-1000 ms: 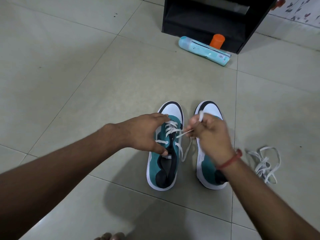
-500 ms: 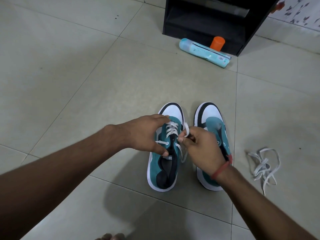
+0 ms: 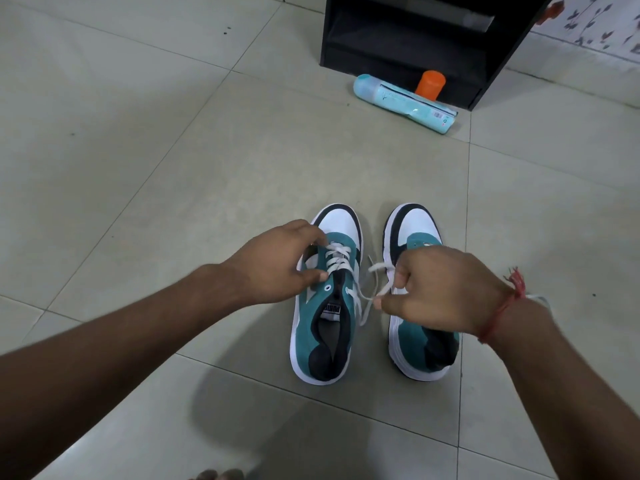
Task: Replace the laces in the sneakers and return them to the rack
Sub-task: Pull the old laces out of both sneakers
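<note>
On pale floor tiles [image 3: 173,150] before a black rack [image 3: 415,36], both hands grip: left hand [image 3: 277,265] sneaker [image 3: 325,327], right hand [image 3: 440,292] lace [image 3: 374,289].

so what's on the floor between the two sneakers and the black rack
In the head view, a light blue bottle lies on its side before the rack, an orange cap behind it; otherwise bare tile up from the sneakers.

Right hand [image 3: 440,289] blocking midsection of right sneaker [image 3: 415,226]; eyelets there not showing. Left hand [image 3: 277,265] covering outer edge of left sneaker [image 3: 325,341]. Spare lace [image 3: 538,298] hiding behind right wrist, only sliver showing. Black rack [image 3: 408,46] getting cut off by top edge. Tongue label too small to read reliably. Toes [image 3: 216,475] getting clipped at bottom edge.
</note>
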